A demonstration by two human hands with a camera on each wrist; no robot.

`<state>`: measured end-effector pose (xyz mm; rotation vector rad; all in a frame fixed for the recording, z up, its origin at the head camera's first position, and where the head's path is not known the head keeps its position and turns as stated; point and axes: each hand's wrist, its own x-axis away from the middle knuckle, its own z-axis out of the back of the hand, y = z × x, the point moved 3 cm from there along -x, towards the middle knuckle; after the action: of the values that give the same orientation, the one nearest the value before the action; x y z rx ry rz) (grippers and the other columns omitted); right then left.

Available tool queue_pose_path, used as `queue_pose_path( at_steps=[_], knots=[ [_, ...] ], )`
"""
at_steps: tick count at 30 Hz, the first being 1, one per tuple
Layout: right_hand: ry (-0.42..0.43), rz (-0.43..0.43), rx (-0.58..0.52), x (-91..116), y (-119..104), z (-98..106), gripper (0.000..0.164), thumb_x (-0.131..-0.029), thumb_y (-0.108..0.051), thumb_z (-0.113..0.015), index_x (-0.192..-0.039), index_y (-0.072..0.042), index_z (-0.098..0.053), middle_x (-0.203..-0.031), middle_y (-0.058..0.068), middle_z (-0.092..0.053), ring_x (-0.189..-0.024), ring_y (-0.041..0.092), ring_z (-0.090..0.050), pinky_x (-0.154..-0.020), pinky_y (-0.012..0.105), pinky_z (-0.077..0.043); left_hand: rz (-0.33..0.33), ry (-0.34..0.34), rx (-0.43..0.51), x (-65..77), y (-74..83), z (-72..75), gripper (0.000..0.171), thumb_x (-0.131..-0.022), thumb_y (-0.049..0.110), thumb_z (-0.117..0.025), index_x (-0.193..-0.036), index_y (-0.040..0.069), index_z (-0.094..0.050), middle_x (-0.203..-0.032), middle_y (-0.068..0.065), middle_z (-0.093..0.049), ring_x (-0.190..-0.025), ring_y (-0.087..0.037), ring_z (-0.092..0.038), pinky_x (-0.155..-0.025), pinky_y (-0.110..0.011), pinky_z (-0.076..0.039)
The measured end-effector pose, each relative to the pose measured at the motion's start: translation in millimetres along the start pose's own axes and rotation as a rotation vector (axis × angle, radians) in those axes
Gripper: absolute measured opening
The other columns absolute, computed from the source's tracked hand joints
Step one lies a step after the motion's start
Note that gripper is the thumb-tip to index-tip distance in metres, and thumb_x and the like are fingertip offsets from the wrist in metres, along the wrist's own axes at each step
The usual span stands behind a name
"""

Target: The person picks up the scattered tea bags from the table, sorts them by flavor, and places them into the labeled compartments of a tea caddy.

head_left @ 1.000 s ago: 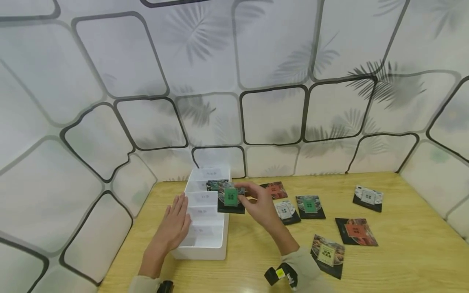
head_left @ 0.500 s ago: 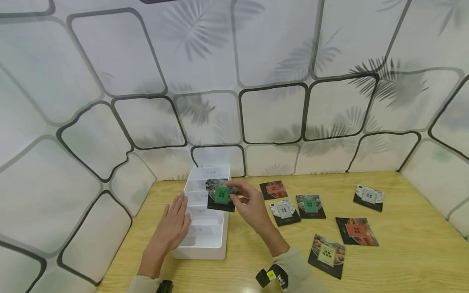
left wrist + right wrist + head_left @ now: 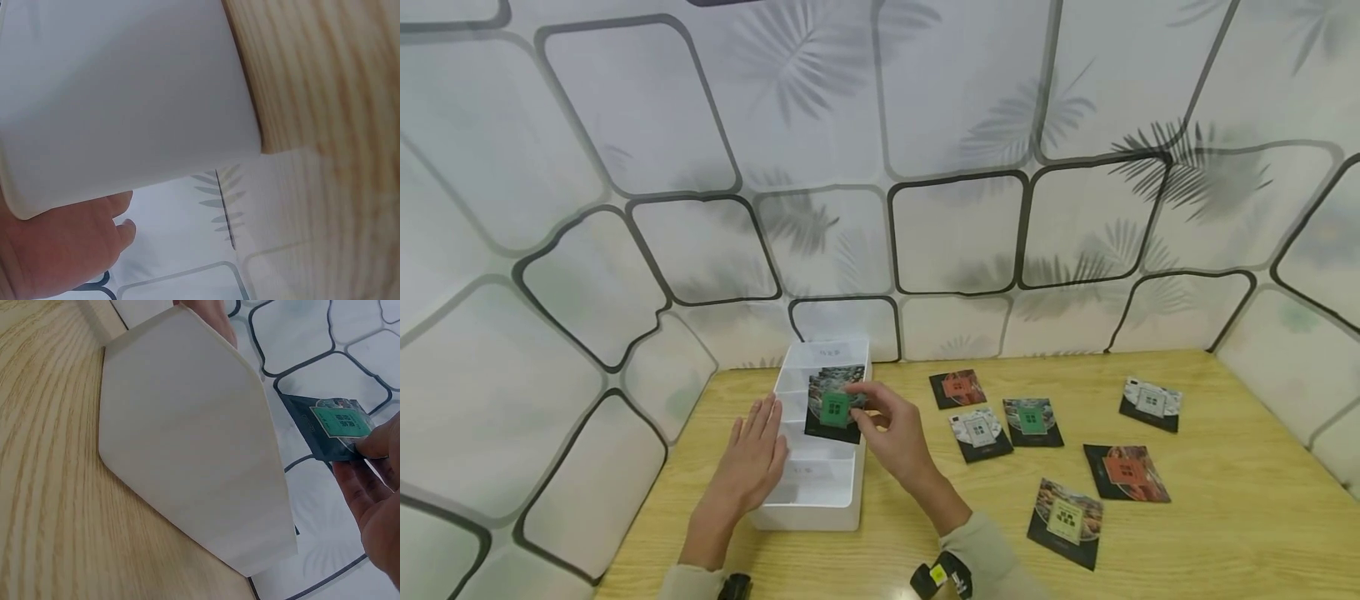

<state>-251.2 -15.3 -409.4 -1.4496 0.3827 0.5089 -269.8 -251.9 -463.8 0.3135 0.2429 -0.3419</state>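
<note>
My right hand (image 3: 891, 433) pinches a dark seasoning packet with a green label (image 3: 835, 408) by its right edge, thumb on the front face. It hangs over the middle of a white divided box (image 3: 820, 518). The right wrist view shows the same green-labelled packet (image 3: 337, 425) above the box's rim. Another dark packet (image 3: 844, 374) stands in a rear compartment, mostly covered by the held one. My left hand (image 3: 747, 462) lies with straight fingers along the box's left wall; in the left wrist view, part of this hand (image 3: 69, 244) shows beyond the white wall.
Right of the box lie several packets: two red-labelled, one nearer the wall (image 3: 957, 388) and one farther right (image 3: 1126, 472), two white-labelled (image 3: 981, 433), one green-labelled (image 3: 1032, 422) and one yellow-labelled (image 3: 1065, 522). A patterned cloth wall (image 3: 955, 233) closes off the back of the wooden table (image 3: 1210, 517).
My right hand has carried the green-labelled packet leftward, from the box's right edge to over its compartments. The left hand stays in place.
</note>
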Motion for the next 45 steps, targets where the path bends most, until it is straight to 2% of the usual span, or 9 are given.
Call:
queue_pose_path(
  at_steps=[6,10,15,20,25,30,37,41,45],
  knots=[
    [0.006,0.023,0.006,2.2,-0.6,-4.9,0.031,-0.092,0.016,-0.064,-0.122,0.007,-0.068,-0.123,0.022,-0.069,-0.105,0.038,-0.07,-0.074,0.034,-0.061,0.015,-0.041,-0.026,-0.4,1.2,2.8,0.055,-0.108,0.016,-0.035,-0.157,-0.01,-0.029,-0.166,-0.023,-0.023,-0.153,-0.043,-0.018,-0.12,-0.064,-0.016],
    [-0.018,0.016,-0.004,3.3,2.1,-8.2,0.031,-0.092,0.017,-0.063,-0.122,0.009,-0.067,-0.124,0.023,-0.068,-0.109,0.039,-0.069,-0.076,0.039,-0.062,0.016,-0.046,-0.021,-0.4,2.3,3.5,0.055,-0.108,0.016,-0.036,-0.157,-0.011,-0.028,-0.166,-0.024,-0.022,-0.153,-0.044,-0.017,-0.121,-0.063,-0.016],
    [-0.032,0.008,0.015,5.5,4.1,-12.8,0.029,-0.091,0.018,-0.064,-0.118,0.009,-0.068,-0.121,0.022,-0.07,-0.106,0.038,-0.07,-0.075,0.043,-0.062,0.014,-0.041,-0.014,0.4,2.2,3.3,0.055,-0.108,0.015,-0.036,-0.156,-0.011,-0.029,-0.166,-0.025,-0.022,-0.153,-0.045,-0.019,-0.12,-0.064,-0.018],
    [-0.055,0.019,0.053,8.1,8.7,-16.2,0.029,-0.089,0.019,-0.064,-0.115,0.008,-0.069,-0.116,0.021,-0.071,-0.102,0.037,-0.071,-0.074,0.042,-0.062,0.014,-0.04,-0.008,0.7,1.0,1.3,0.055,-0.108,0.016,-0.035,-0.156,-0.011,-0.028,-0.166,-0.025,-0.022,-0.153,-0.044,-0.017,-0.12,-0.064,-0.018],
    [-0.093,0.028,0.065,9.0,34.5,-20.0,0.03,-0.09,0.016,-0.066,-0.118,0.003,-0.07,-0.119,0.017,-0.071,-0.103,0.036,-0.071,-0.075,0.045,-0.062,0.01,-0.036,0.003,0.0,-0.6,0.5,0.055,-0.108,0.016,-0.035,-0.156,-0.011,-0.028,-0.166,-0.025,-0.022,-0.153,-0.044,-0.018,-0.12,-0.064,-0.018],
    [-0.12,0.038,0.094,10.8,43.1,-20.9,0.034,-0.092,0.011,-0.068,-0.119,-0.007,-0.073,-0.119,0.006,-0.073,-0.102,0.026,-0.071,-0.076,0.035,-0.062,0.019,-0.048,0.006,-0.2,0.1,1.7,0.056,-0.108,0.015,-0.035,-0.157,-0.011,-0.027,-0.166,-0.025,-0.021,-0.153,-0.044,-0.017,-0.12,-0.064,-0.017],
    [-0.149,0.044,0.14,11.5,44.2,-21.2,0.036,-0.092,0.012,-0.068,-0.119,-0.01,-0.073,-0.119,0.003,-0.072,-0.101,0.021,-0.071,-0.077,0.027,-0.06,0.025,-0.057,0.005,0.0,1.2,3.0,0.056,-0.108,0.015,-0.034,-0.157,-0.011,-0.027,-0.166,-0.025,-0.021,-0.153,-0.044,-0.017,-0.12,-0.064,-0.016],
    [-0.151,0.057,0.142,11.4,45.2,-21.0,0.034,-0.092,0.012,-0.067,-0.118,-0.01,-0.073,-0.117,0.003,-0.073,-0.104,0.021,-0.071,-0.08,0.029,-0.061,0.026,-0.062,0.005,-0.6,1.4,3.5,0.056,-0.109,0.015,-0.034,-0.157,-0.011,-0.026,-0.167,-0.025,-0.02,-0.154,-0.044,-0.016,-0.121,-0.064,-0.015],
    [-0.151,0.081,0.123,11.3,46.5,-20.8,0.033,-0.091,0.015,-0.065,-0.115,-0.007,-0.074,-0.115,0.005,-0.073,-0.11,0.024,-0.07,-0.086,0.037,-0.06,0.029,-0.067,0.003,-1.3,1.0,3.0,0.056,-0.109,0.016,-0.035,-0.157,-0.011,-0.027,-0.167,-0.025,-0.02,-0.154,-0.045,-0.016,-0.12,-0.064,-0.015]
  ],
)
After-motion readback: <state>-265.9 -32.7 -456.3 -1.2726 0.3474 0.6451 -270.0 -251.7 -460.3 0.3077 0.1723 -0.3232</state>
